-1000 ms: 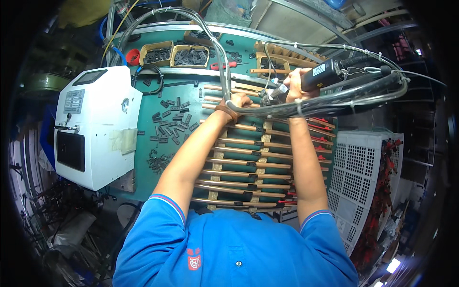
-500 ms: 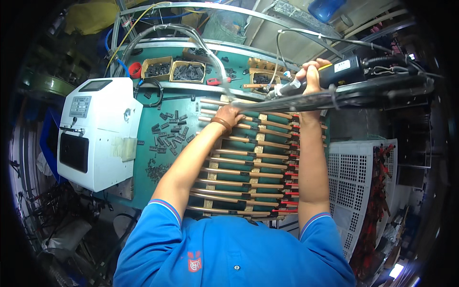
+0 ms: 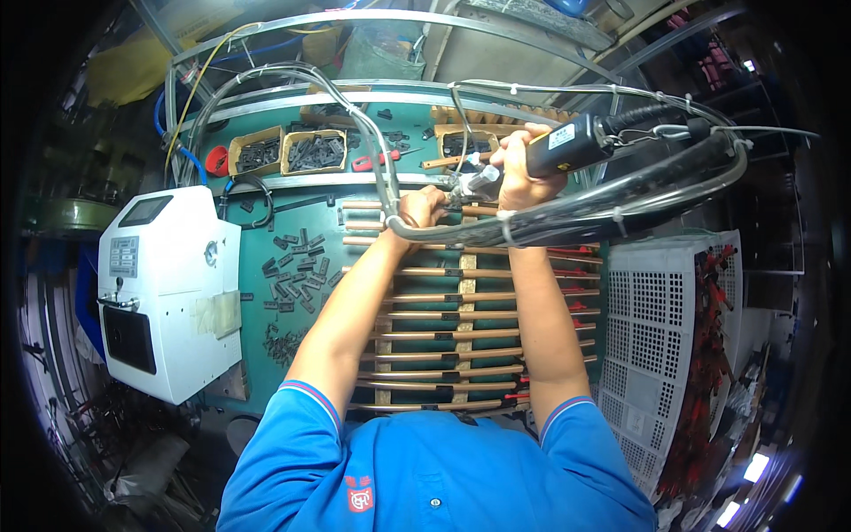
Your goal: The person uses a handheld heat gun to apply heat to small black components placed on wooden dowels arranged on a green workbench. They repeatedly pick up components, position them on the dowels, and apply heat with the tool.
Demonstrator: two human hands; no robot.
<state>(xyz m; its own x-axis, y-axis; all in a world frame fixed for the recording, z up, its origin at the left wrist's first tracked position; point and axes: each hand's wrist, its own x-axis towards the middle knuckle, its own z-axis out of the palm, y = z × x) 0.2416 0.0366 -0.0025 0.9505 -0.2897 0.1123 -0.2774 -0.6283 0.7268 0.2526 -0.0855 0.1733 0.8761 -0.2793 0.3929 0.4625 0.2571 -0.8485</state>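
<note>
My right hand (image 3: pixel 529 177) is wrapped round a black power screwdriver (image 3: pixel 567 146), tilted so that its metal nose (image 3: pixel 479 182) points left and down. A row of thin tan rods (image 3: pixel 492 315) lies crosswise before me, with small black pieces at their middles and red bits at their right ends. At the far end of the row my left hand (image 3: pixel 424 208) is closed, its fingertips close beside the screwdriver's nose. What they pinch is hidden. A bundle of clear hoses (image 3: pixel 567 222) loops over both forearms and covers some far rods.
Loose black pieces (image 3: pixel 297 279) and a pile of screws (image 3: pixel 282 344) lie left of the rods. A white machine (image 3: pixel 168 297) stands further left. Behind are boxes of black parts (image 3: pixel 315 152), a red cup (image 3: pixel 217 160) and a red-handled tool (image 3: pixel 377 160). A white perforated crate (image 3: pixel 647 355) stands right.
The screwdriver has come left and lower with my right hand, bringing its nose close to my left fingers. The hoses now hang lower. The whole view has shifted a little.
</note>
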